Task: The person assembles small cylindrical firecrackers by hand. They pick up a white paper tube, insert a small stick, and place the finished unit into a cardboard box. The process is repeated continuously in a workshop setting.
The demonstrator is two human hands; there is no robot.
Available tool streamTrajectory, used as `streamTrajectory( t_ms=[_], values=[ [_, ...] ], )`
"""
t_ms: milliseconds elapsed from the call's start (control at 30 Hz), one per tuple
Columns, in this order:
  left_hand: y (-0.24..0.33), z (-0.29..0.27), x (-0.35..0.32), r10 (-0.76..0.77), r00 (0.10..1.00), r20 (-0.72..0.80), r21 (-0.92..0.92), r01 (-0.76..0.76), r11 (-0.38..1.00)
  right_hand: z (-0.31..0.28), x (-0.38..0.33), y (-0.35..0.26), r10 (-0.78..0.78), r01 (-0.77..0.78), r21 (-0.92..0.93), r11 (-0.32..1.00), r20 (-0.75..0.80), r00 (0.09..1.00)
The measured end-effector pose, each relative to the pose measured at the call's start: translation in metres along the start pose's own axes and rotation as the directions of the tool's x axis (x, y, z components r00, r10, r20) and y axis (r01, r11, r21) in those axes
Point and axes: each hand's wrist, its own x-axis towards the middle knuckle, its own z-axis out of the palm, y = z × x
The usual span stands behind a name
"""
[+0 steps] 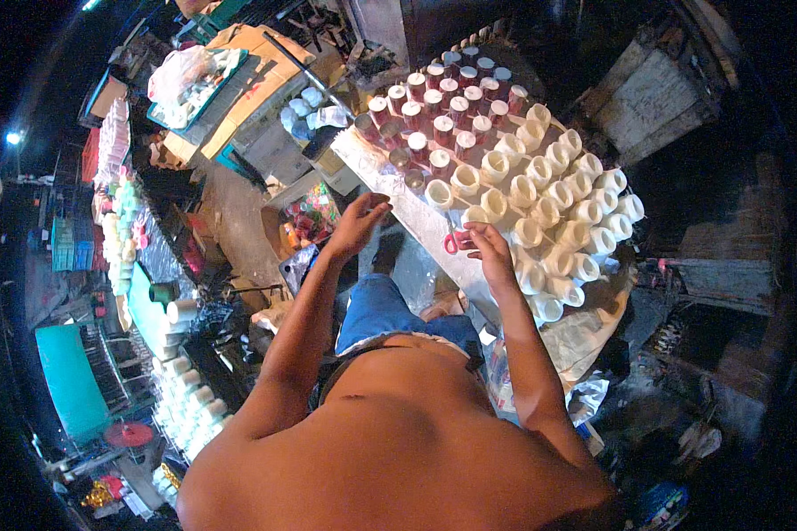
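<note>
At twelve o'clock of the torso, the right hand (490, 245) pinches red-handled scissors (452, 241) beside the white cups (540, 212), blades near them. Left hand (356, 223), fingers loosely curled and empty, hovers at ten o'clock over the table (376, 164) edge, ready to steady a cup.

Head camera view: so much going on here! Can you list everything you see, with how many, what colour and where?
white wax-filled round cups: dozens, white, right part of the work table
red round cups with white tops: about twenty, red, far end of the table
red-handled scissors: one, red, in the right hand
white cups on floor: many, white, lower left
teal board: one, teal, far left
blue jeans: one pair, blue, centre
left hand: open, above table edge
right hand: holding scissors
</note>
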Motion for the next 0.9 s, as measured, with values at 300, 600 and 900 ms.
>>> streamTrajectory(
  t_ms=[300,600,900],
  values=[
    [0.016,-0.024,0.077,0.016,0.992,0.125,0.020,-0.019,1.000,0.053,0.106,-0.033,-0.438,0.200,-0.734,0.649,-0.144,0.888],
    [0.031,-0.085,0.201,0.133,0.931,0.340,0.021,-0.149,0.989,0.064,0.252,0.012,-0.276,-0.084,-0.989,-0.121,-0.048,0.960],
    [0.004,-0.077,0.247,-0.070,0.735,0.674,-0.129,0.210,0.969,0.101,0.208,-0.036,-0.454,-0.240,-0.946,0.217,-0.316,0.833]
  ],
)
